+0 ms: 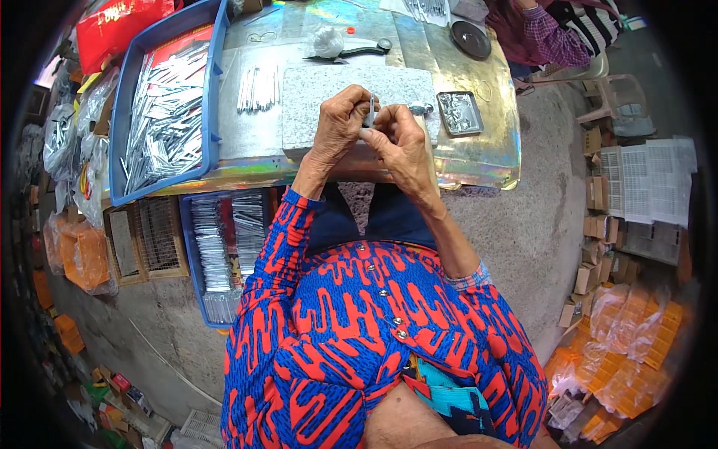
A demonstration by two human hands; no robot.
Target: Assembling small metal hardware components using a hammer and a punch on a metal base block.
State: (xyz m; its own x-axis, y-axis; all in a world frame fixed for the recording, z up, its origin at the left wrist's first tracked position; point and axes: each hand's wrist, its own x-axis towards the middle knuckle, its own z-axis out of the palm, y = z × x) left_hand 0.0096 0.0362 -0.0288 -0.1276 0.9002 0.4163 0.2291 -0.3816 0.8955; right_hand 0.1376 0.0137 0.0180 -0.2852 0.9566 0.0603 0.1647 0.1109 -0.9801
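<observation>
Over a speckled grey stone block [314, 97], my two hands are close together. My left hand [341, 126] is closed, pinching a thin silvery metal strip [372, 106] that stands up between the fingers. The thumb and forefinger of my right hand [402, 142] close at the strip's lower end, whose tip the fingers hide. Beside my right hand lies a rounded grey metal head [421, 109] with a pale handle-like bar below it. Similar metal strips [258, 91] lie in a row left of the block. A small dark tray [443, 121] of shiny metal parts sits to the right.
At the left of the table a blue tray [213, 97] holds many metal strips. A black-handled tool [359, 52] and a brown round dish [471, 40] lie farther back. Below the table edge stands another filled blue crate [196, 288]. Another person's sleeve [557, 34] shows far right.
</observation>
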